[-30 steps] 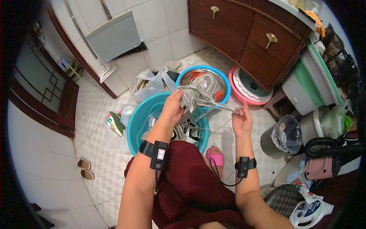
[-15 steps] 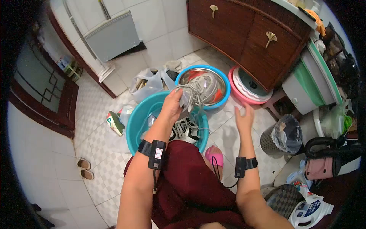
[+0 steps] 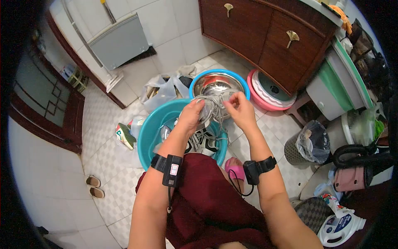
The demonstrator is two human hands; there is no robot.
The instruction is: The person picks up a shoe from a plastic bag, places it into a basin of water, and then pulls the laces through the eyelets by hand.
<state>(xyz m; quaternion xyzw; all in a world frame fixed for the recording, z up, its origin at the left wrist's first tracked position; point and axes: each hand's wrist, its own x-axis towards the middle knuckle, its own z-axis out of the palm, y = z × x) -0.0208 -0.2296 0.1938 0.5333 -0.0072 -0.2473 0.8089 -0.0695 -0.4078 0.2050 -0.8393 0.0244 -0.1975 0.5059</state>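
My left hand [image 3: 193, 115] is closed on a grey lace-up shoe [image 3: 204, 111], holding it above the right side of a teal basin. A bunch of loose grey shoelaces [image 3: 215, 107] hangs over the shoe and hides much of it. From the other side, my right hand [image 3: 241, 110] pinches at the laces, thumb and fingertips together. Down in the teal basin [image 3: 148, 117] lie black-and-white shoes [image 3: 203, 141]. Just beyond my hands is a shiny steel bowl [image 3: 213, 83] inside a blue basin [image 3: 248, 89].
White plastic bags [image 3: 159, 92] and a green-and-white package [image 3: 125, 136] lie left of the teal basin. A pink basin [image 3: 265, 106] stands under the brown cabinet [image 3: 244, 33]. At right are a lined trash bin [image 3: 296, 151] and a detergent bottle [image 3: 338, 230].
My right hand has come in from the right and now pinches at the laces. The grey shoe has turned and moved lower, so the steel bowl shows more.
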